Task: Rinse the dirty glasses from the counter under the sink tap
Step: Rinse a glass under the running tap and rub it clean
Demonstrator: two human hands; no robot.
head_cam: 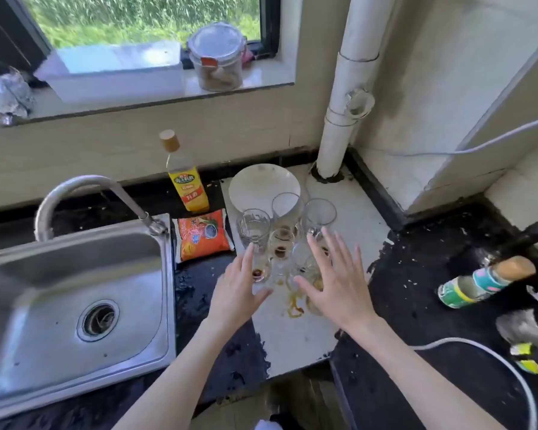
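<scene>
Glasses: a cluster of clear dirty glasses (280,240) stands at frame centre on the pale desk (354,212), brown dregs in some.
Left hand (236,290): released, fingers straight, fingertips against the nearest glass.
Right hand (336,280): released, fingers spread over the right side of the cluster; contact unclear.
Sink (59,305): lower left, tap (84,193) arching above it.
Plate (263,186): white, just behind the glasses.
Bottle (185,178): yellow label, upright, left of the plate.
</scene>
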